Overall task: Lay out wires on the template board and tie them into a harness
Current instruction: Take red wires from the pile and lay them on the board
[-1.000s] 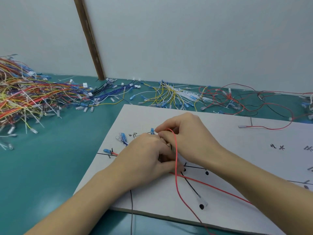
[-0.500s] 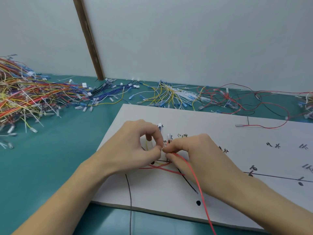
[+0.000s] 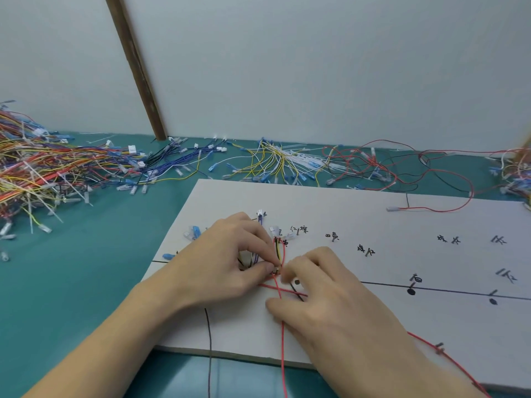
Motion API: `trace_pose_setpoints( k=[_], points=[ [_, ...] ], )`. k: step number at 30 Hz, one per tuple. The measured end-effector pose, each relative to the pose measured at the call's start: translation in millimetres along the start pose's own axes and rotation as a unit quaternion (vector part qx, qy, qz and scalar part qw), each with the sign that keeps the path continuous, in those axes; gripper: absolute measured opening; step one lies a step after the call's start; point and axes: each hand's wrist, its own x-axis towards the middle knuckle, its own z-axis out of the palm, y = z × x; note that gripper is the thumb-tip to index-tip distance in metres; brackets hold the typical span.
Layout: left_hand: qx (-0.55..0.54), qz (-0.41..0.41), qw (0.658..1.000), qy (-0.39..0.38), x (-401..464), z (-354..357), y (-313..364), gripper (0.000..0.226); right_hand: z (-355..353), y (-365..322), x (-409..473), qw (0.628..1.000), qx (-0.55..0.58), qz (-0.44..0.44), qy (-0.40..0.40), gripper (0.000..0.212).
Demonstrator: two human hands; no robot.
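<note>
A flat white template board (image 3: 359, 214), marked with black lines, dots and handwritten labels, was seen lying on a teal-covered desk (image 3: 86, 282). A small bunch of red, yellow and black wires (image 3: 278, 252) was laid near the board's left end, running down from small white connectors (image 3: 274, 230) beside the labels.

The bunch was pinched at its lower end between thumb and forefinger of the left hand (image 3: 230, 262), apparently so that the strands were kept together at a junction point. The right hand (image 3: 319, 294) was rested just beside it, fingers curled and fingertips brought close to the pinch; a long red wire (image 3: 283, 349) was seen emerging from beneath this hand and trailing off the near edge, but whether it was actually gripped could not be told. A second red strand was crossed under both hands, and a thin black wire (image 3: 209, 340) was hung over the near edge.

Loose heaps of many-coloured wires (image 3: 43, 170) and yellow and white ones (image 3: 275, 162) were left along the back of the desk, presumably as stock within reach.

Compared with half a second before, the hands had been drawn slightly apart, and the bunch below the connectors, previously covered, had been exposed.
</note>
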Motion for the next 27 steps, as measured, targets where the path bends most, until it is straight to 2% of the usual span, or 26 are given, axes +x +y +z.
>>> trace_pose_setpoints(
  k=[1, 3, 4, 6, 7, 8, 10, 11, 12, 13, 15, 18, 20, 21, 24, 27],
  points=[
    [0.001, 0.001, 1.000, -0.006, 0.3, 1.2, -0.3, 0.016, -1.3, -2.9, -3.9, 1.000, 0.013, 0.009, 0.011, 0.023],
    [-0.001, 0.000, 1.000, -0.009, 0.2, 2.0, -1.5, 0.015, -1.2, -8.5, -13.9, 0.995, 0.090, 0.021, 0.024, 0.008],
    [-0.002, -0.001, 1.000, -0.008, 0.2, 1.9, -2.0, 0.014, -0.8, -10.4, -20.0, 0.989, 0.140, 0.030, 0.026, 0.011],
    [0.000, -0.002, 1.000, -0.010, 0.2, 1.7, -2.8, 0.013, -1.8, -14.1, -32.9, 0.967, 0.243, 0.060, 0.042, 0.031],
    [0.002, -0.002, 1.000, -0.012, 0.1, 1.7, -3.3, 0.013, -5.1, -15.7, -38.6, 0.942, 0.319, 0.103, 0.027, 0.044],
    [0.005, -0.002, 1.000, -0.015, 0.0, 2.0, -4.0, 0.012, -12.2, -17.6, -44.0, 0.894, 0.422, 0.147, -0.019, 0.050],
    [0.007, -0.003, 1.000, -0.021, -0.3, 2.6, -5.9, 0.011, -22.2, -17.2, -52.0, 0.764, 0.596, 0.229, -0.092, 0.036],
    [0.007, -0.004, 1.000, -0.021, -0.3, 2.7, -6.8, 0.010, -25.8, -16.8, -53.9, 0.720, 0.640, 0.239, -0.122, 0.026],
    [0.006, -0.005, 1.000, -0.021, -0.5, 2.8, -7.4, 0.010, -28.4, -14.6, -56.5, 0.690, 0.666, 0.239, -0.151, 0.023],
    [0.006, -0.005, 1.000, -0.021, -0.6, 3.1, -7.4, 0.009, -29.4, -11.6, -60.9, 0.671, 0.683, 0.238, -0.165, 0.030],
    [0.006, -0.004, 1.000, -0.019, -0.3, 4.0, -6.6, 0.009, -29.9, -5.6, -72.3, 0.657, 0.686, 0.256, -0.182, 0.038],
    [0.004, 0.006, 1.000, -0.014, -0.3, 4.7, -4.8, 0.012, -33.8, 11.6, -93.5, 0.626, 0.700, 0.290, -0.184, 0.065],
    [0.001, 0.013, 1.000, -0.015, -0.8, 4.7, -3.1, 0.015, -42.7, 25.2, -104.5, 0.619, 0.691, 0.342, -0.149, 0.066],
    [0.000, 0.012, 1.000, -0.019, -0.8, 4.6, -2.2, 0.017, -47.1, 32.8, -109.8, 0.634, 0.667, 0.371, -0.127, 0.069],
    [-0.009, -0.005, 0.999, -0.030, 0.3, 3.5, 0.7, 0.019, -58.8, 53.2, -119.5, 0.712, 0.563, 0.415, -0.053, 0.075],
    [-0.007, -0.010, 0.999, -0.036, 1.8, 2.3, 5.2, 0.020, -67.5, 72.1, -130.9, 0.777, 0.458, 0.431, -0.036, 0.091]
  ],
)
